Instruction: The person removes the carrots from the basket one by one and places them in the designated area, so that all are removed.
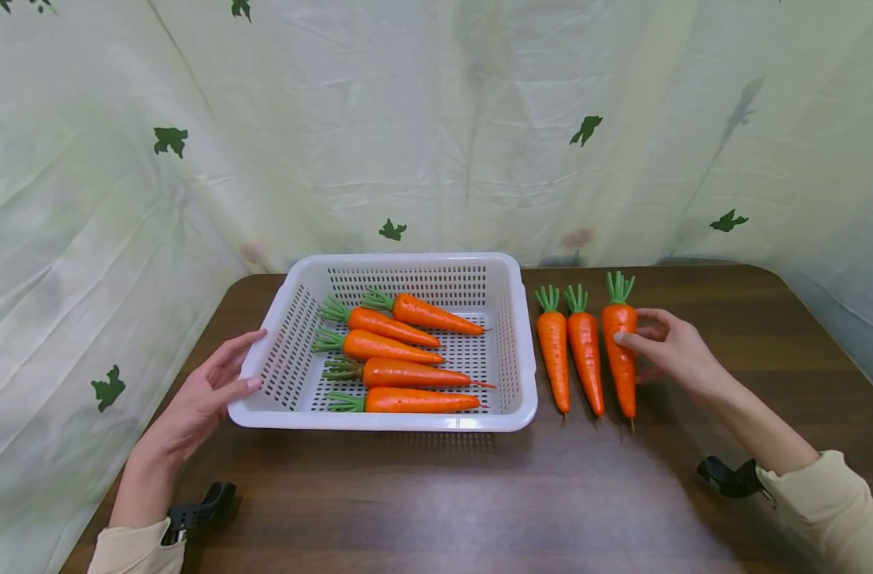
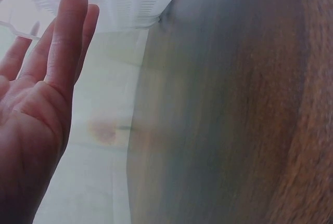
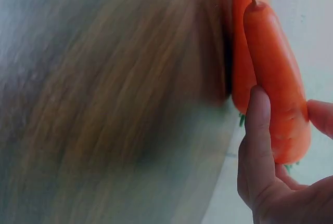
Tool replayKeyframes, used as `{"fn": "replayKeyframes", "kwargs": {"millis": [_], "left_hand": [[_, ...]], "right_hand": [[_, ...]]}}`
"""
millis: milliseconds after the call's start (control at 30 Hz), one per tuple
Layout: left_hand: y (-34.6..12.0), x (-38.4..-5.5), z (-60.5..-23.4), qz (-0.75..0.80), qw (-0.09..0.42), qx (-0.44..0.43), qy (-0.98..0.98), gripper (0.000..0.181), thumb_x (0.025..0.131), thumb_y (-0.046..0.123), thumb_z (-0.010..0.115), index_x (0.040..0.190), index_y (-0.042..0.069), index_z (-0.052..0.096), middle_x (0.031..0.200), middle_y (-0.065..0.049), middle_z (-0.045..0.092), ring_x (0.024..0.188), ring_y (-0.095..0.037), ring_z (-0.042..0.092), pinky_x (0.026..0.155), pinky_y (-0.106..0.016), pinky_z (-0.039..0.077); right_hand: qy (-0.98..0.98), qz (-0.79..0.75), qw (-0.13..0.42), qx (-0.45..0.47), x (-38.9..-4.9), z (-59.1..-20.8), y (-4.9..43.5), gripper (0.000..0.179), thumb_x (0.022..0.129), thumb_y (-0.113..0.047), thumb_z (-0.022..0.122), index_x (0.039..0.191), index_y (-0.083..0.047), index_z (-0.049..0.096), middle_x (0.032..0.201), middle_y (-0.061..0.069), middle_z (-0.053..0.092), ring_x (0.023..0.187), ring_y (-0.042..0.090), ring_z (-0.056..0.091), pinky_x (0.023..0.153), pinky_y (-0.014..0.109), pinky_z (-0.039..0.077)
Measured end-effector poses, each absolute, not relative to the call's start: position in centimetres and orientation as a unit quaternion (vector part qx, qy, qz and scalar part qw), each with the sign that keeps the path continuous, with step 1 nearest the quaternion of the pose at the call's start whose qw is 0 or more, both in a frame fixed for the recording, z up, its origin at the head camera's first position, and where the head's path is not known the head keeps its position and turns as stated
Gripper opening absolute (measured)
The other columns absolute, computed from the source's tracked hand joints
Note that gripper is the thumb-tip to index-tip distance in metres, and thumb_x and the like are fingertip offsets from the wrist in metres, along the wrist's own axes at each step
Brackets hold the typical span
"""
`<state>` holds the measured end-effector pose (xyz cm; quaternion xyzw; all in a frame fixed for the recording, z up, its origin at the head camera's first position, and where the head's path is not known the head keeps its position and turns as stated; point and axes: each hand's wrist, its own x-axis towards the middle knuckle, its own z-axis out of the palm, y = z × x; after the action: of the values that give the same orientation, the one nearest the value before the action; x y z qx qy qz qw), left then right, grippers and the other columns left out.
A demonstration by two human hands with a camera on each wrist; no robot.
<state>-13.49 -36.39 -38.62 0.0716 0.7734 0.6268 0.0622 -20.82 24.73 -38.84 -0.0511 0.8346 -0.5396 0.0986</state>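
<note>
A white plastic basket (image 1: 436, 422) with slotted walls holds several orange carrots (image 1: 400, 371) with green stem stubs. My left hand (image 1: 202, 396) is at the basket's left rim, its thumb and fingertips touching the edge. The left wrist view shows that hand's fingers (image 2: 66, 37) nearly straight beside the basket wall. To the right of the basket, my right hand (image 1: 669, 351) pinches a carrot (image 1: 620, 359) between thumb and fingers. This carrot is the rightmost of a row of three. In the right wrist view, it (image 3: 278, 78) partly covers another carrot (image 3: 243, 73) behind it.
Two more carrots, one near the basket (image 1: 553, 351) and one in the middle of the row (image 1: 585, 351), lie on the brown wooden table (image 1: 422, 502). A pale curtain with green leaf shapes (image 1: 436, 135) hangs behind the table and at its sides.
</note>
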Motion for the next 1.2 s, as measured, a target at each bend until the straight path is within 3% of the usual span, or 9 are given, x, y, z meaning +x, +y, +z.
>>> {"fn": "replayKeyframes", "kwargs": {"millis": [567, 1200], "left_hand": [[-36.5, -13.7, -38.8, 0.630, 0.064, 0.073, 0.771, 0.063, 0.100, 0.009, 0.052, 0.154, 0.029, 0.029, 0.147, -0.004, 0.035, 0.119, -0.015, 0.053, 0.084, -0.043, 0.055], [-36.4, -13.5, -38.7, 0.629, 0.064, 0.073, 0.771, 0.063, 0.100, 0.009, 0.052, 0.155, 0.029, 0.028, 0.147, -0.004, 0.035, 0.119, -0.015, 0.053, 0.084, -0.043, 0.055]], "right_hand": [[0.843, -0.522, 0.128, -0.026, -22.0, -40.6, 26.0, 0.077, 0.096, -0.034, 0.064, 0.145, 0.014, 0.028, 0.125, 0.032, 0.049, 0.086, 0.014, 0.064, 0.066, 0.041, 0.059], [0.826, -0.540, 0.153, -0.049, -22.1, -41.2, 26.0, 0.076, 0.100, -0.031, 0.059, 0.149, 0.012, 0.020, 0.129, 0.037, 0.048, 0.087, 0.022, 0.068, 0.070, 0.042, 0.059]]}}
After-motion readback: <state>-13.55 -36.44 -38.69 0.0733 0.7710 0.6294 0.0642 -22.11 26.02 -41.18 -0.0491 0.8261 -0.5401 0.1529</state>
